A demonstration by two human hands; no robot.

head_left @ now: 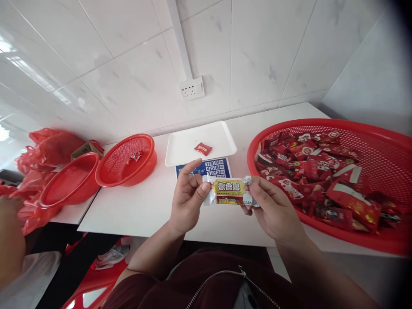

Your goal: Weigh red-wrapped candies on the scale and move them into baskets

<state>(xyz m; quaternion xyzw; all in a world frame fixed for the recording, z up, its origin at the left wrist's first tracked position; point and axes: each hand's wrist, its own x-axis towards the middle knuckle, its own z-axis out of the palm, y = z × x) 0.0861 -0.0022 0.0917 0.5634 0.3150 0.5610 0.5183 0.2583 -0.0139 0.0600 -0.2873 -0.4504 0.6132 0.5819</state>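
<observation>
Head view: both hands hold a silver-ended snack packet [229, 192] level above the bench [141, 210]

Fingers of the left hand [187, 204] are clamped on one crimped end, one finger raised clear, while those of the right hand [273, 206] pinch the other end; the yellow label faces up. Just beyond are a blue keypad panel [220, 168] and a white tray [182, 146] bearing one small red packet [203, 149]; to the right, a large red basket [325, 123] holds many mostly red packets, and to the left stands a smaller red basket [107, 169]
</observation>
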